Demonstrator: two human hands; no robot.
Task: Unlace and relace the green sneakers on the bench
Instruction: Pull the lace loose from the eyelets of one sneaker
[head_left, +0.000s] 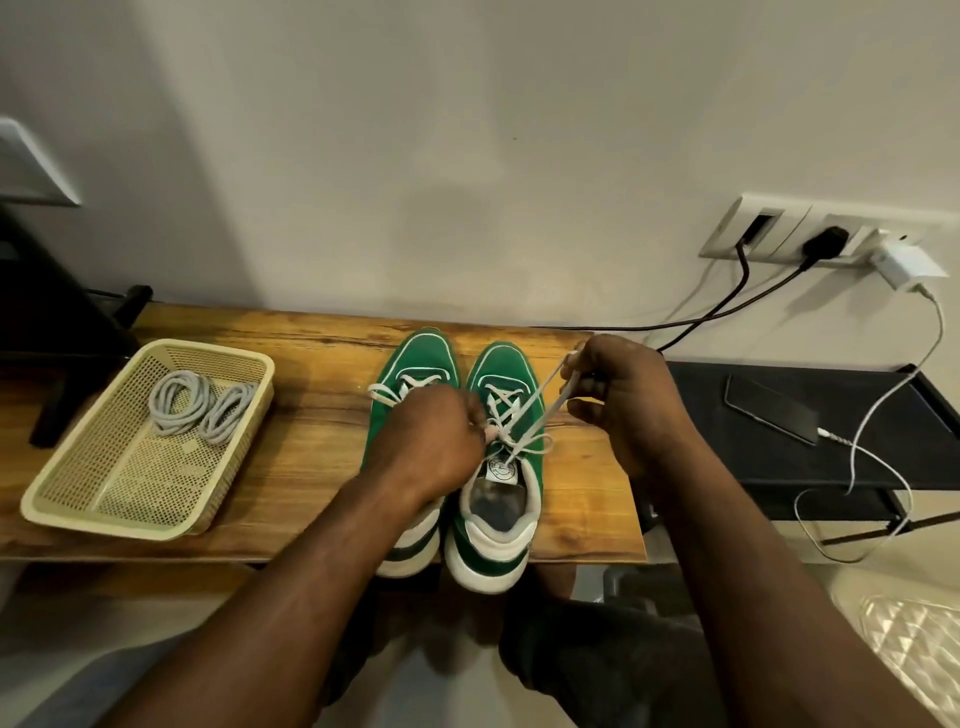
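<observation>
Wooden bench (322, 374), right hand (623, 400) pinching lace (543, 418)

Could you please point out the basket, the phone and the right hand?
basket (104, 526): head view, front rim.
phone (771, 410): head view, screen middle.
right hand (623, 400): head view, back of hand.

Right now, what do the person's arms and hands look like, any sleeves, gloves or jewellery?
The left forearm and right forearm are bare to the frame's edge, with no sleeve in view. The left hand and right hand are ungloved; no watch, bracelet or ring shows.
</observation>
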